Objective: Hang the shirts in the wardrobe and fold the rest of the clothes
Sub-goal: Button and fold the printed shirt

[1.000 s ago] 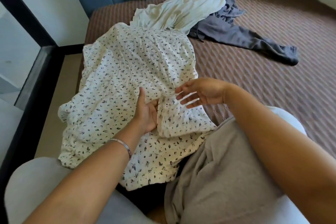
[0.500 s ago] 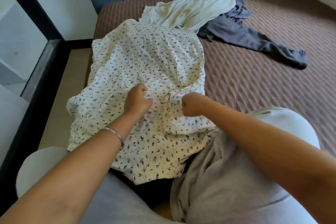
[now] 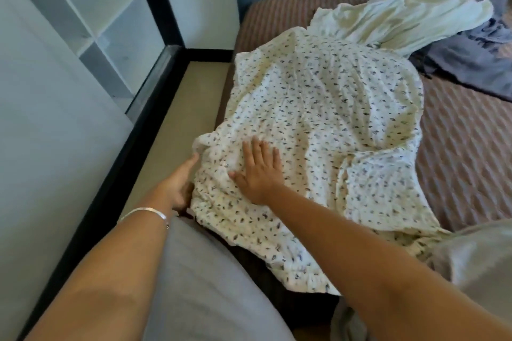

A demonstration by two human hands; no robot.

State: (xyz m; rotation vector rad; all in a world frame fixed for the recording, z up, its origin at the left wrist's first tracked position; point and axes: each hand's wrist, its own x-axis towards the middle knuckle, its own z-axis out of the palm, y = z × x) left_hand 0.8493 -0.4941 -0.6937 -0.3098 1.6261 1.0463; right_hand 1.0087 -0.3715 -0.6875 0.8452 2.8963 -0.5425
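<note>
Pressing: our right hand point(image 3: 259, 173) lies flat, fingers spread, on the printed garment point(image 3: 318, 130)
Left hand: our left hand point(image 3: 177, 184) sits at the garment's nine o'clock edge, fingers tucked under; grip we cannot tell
Garment: spread over the brown bed point(image 3: 465, 147)
Writing: none readable
Around: cream cloth point(image 3: 401, 16) at one o'clock; grey clothes point(image 3: 471, 63) at two; bracelet point(image 3: 146, 213) on left wrist
</note>
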